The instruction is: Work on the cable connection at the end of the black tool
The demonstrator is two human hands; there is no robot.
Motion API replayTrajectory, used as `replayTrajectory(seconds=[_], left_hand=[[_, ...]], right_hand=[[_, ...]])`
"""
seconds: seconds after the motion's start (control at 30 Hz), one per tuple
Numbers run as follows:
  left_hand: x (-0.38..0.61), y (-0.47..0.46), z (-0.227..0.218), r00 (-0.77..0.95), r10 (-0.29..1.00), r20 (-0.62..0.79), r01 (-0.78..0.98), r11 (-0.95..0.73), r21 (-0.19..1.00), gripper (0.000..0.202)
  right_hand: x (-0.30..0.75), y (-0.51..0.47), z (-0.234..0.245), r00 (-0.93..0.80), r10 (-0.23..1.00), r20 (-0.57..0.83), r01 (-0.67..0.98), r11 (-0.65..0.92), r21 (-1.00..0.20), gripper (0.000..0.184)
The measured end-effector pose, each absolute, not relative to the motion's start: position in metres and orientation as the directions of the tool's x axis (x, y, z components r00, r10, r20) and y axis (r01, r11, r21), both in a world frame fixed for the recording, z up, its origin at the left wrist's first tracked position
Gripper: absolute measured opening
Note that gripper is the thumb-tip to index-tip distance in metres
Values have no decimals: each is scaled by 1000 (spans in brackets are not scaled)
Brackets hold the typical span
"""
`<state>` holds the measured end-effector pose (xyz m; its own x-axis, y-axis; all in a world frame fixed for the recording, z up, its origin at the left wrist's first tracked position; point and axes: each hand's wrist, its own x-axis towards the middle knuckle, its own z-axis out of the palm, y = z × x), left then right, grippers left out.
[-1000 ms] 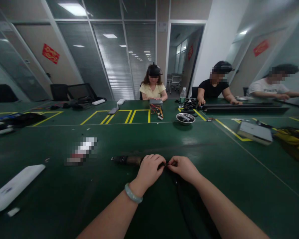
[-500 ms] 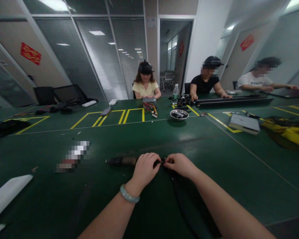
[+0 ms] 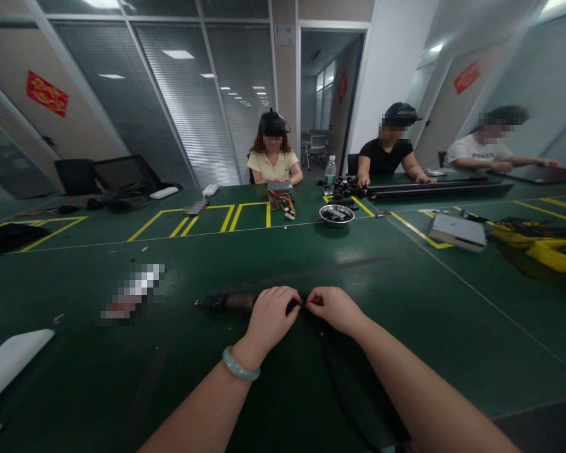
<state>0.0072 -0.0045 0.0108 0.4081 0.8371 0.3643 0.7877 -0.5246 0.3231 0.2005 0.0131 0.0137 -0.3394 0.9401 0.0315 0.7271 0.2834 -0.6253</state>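
My left hand (image 3: 270,314) is curled over the right end of a dark, brownish rod-shaped tool (image 3: 224,302) that lies on the green table (image 3: 405,289). My right hand (image 3: 334,308) meets it fingertip to fingertip, pinching a small dark part at the tool's end. A black cable (image 3: 339,371) runs from that spot back toward me along my right forearm. A pale green bangle (image 3: 238,367) sits on my left wrist.
Three people sit across the table. Near them are a metal bowl (image 3: 336,214), a water bottle (image 3: 330,175), coloured wires (image 3: 283,204) and a long black bar (image 3: 434,187). A grey box (image 3: 456,231) and yellow items (image 3: 542,248) lie right. A white flat object (image 3: 9,362) lies left.
My hands have stayed together on the tool's end. The view has swung slightly right and down, so things on the table appear shifted left.
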Motion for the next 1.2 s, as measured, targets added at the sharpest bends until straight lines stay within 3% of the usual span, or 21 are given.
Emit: replayTrajectory(seconds=[0.83,1.03,1.2], left_hand=[[7,-3,10,406,840,360,786,-522,333,11],[7,-4,10,386,844,372,793,-509,334,23],[7,-6,12,412,834,367,791,-527,310,13]], right_hand=[[200,14,11,-372,927,45,765,334,-551,13],[200,14,11,-361,932,34,766,317,-560,14],[200,14,10,-370,928,48,758,331,-561,14]])
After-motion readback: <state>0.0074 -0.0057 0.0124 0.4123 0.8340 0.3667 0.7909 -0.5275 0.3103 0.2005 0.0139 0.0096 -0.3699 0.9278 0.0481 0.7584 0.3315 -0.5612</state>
